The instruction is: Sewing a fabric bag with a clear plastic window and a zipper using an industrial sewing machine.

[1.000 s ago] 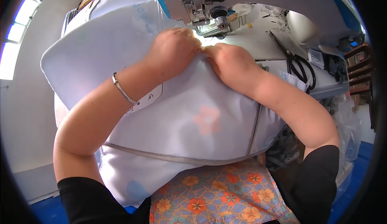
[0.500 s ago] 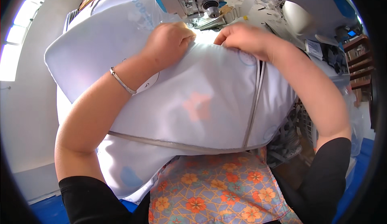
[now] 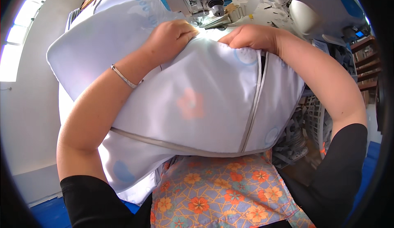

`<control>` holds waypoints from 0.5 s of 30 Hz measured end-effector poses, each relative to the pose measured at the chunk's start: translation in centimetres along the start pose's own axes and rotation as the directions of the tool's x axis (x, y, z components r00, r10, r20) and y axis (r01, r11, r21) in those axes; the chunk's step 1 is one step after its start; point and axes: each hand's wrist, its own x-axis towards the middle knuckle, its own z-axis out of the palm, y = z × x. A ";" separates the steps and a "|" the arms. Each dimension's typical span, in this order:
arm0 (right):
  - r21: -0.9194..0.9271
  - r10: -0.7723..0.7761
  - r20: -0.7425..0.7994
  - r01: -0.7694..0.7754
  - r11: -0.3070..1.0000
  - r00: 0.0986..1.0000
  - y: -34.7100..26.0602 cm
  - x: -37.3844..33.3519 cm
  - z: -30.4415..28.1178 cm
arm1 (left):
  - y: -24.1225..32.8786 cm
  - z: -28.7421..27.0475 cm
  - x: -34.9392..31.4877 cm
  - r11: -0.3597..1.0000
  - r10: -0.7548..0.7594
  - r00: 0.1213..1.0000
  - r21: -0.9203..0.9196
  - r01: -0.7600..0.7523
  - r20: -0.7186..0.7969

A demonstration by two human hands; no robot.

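Left hand: fingers curled, gripping the top fold of the pale blue padded cover; further left than a second ago. Cover: bulky, across the lap, upper edge at the sewing machine needle area; grey piping now runs more upright. Right hand: fingers closed, pinching the same fold, hands now apart. Open room: narrow lit gap between hands; machine close above.

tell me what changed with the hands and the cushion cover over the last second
The right hand slid rightward along the pale blue cushion cover, parting from the left hand; the grey piping swung toward upright. Both hands still press the fabric's top edge beneath the sewing machine head.
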 end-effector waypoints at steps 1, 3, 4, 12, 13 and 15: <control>-0.002 -0.003 0.000 0.003 1.000 1.000 0.0 0.2 -0.4 | 0.2 0.1 -0.1 1.000 0.001 1.000 0.003 -0.001 -0.001; -0.105 0.165 0.044 -0.160 0.982 0.985 -1.2 0.5 -0.4 | 0.5 0.5 -0.1 0.986 0.100 0.994 0.138 -0.092 -0.051; -0.105 0.166 0.042 -0.161 0.981 0.985 -1.9 0.3 -0.5 | 0.6 0.7 -0.1 0.986 0.103 0.993 0.137 -0.095 -0.051; -0.914 -0.521 -0.162 0.071 0.399 0.838 0.8 0.5 4.6 | 1.9 1.2 -1.3 0.826 0.414 0.896 0.479 -0.297 -0.158; -0.917 -0.528 -0.204 0.028 0.398 0.824 1.5 0.4 5.3 | 1.8 1.3 -1.3 0.827 0.414 0.896 0.478 -0.297 -0.160; -0.917 -0.559 -0.264 -0.024 0.399 0.786 2.1 0.3 6.3 | 1.6 1.4 -1.4 0.839 0.415 0.902 0.433 -0.330 -0.117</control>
